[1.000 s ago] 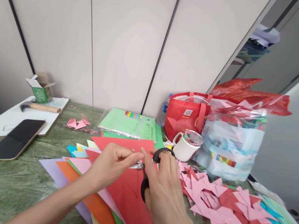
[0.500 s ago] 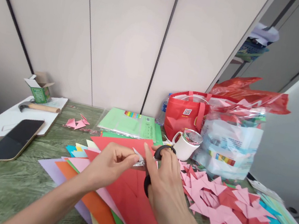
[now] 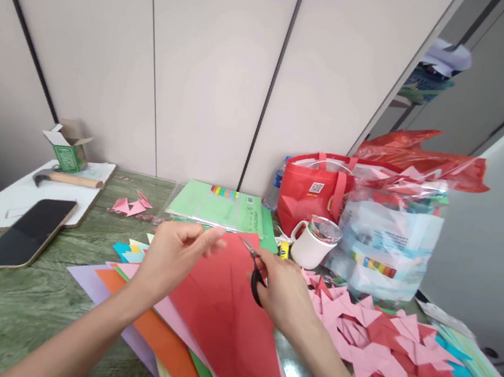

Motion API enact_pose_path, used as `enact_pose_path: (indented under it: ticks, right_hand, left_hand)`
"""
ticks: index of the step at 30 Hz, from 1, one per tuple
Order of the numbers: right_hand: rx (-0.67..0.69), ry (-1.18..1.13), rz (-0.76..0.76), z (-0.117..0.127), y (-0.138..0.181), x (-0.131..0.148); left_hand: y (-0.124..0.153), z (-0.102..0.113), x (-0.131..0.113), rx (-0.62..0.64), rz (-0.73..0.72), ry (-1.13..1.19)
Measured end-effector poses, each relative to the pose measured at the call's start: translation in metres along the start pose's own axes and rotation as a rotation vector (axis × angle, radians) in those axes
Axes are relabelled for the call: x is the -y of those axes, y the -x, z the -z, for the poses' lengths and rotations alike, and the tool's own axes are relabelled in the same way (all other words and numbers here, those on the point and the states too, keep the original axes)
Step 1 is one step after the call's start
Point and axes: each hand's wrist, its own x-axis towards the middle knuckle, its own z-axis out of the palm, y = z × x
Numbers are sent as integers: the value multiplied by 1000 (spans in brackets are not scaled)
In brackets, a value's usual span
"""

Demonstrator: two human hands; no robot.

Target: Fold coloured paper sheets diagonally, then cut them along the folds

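Note:
My right hand [image 3: 286, 285] grips a pair of scissors [image 3: 258, 273] with black handles. Their metal blades point up and to the left over a red sheet of paper [image 3: 227, 327]. To the left, my left hand [image 3: 182, 253] is raised over the same paper, thumb and fingers curled together. Whatever it may be pinching is too small or hidden to make out. The hands are apart, with the blade tips between them. Under the red sheet lies a fanned stack of coloured paper, with an orange sheet [image 3: 168, 356] and a lilac sheet [image 3: 89, 283] sticking out.
On the right spreads a pile of folded pink and red paper pieces [image 3: 378, 360]. Behind stand a white mug [image 3: 308, 249], a red bag [image 3: 303, 197] and a plastic bag [image 3: 382, 250]. Leftward lie a phone [image 3: 27, 233], a hammer [image 3: 72, 180] and a small box [image 3: 68, 153].
My left hand has moved left and up, away from the blades that were at its fingertips. The scissors have turned in my right hand and now point up and to the left.

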Motion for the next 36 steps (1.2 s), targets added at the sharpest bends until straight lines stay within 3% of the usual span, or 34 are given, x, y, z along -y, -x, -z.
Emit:
enact_pose_path:
  ticks: [3, 9, 17, 22, 30, 36]
  right_hand:
    - [131, 10, -114, -15, -16, -8]
    - [96, 47, -248, -43, -34, -28]
    - [26, -101, -285, -65, -44, -52]
    - [-119, -246, -233, -61, -45, -52]
    - [-352, -523, 2, -29, -31, -31]
    - [-497, -560, -19, -23, -27, -30]
  left_hand:
    - [-4, 1, 12, 35, 2, -57]
    - [-15, -8, 52, 381, 156, -423]
    - [-18, -19, 81, 559, 400, -650]
    - [-23, -18, 92, 515, 543, -638]
    - [-19, -12, 110, 269, 650, -513]
    - [-13, -5, 111, 225, 694, -440]
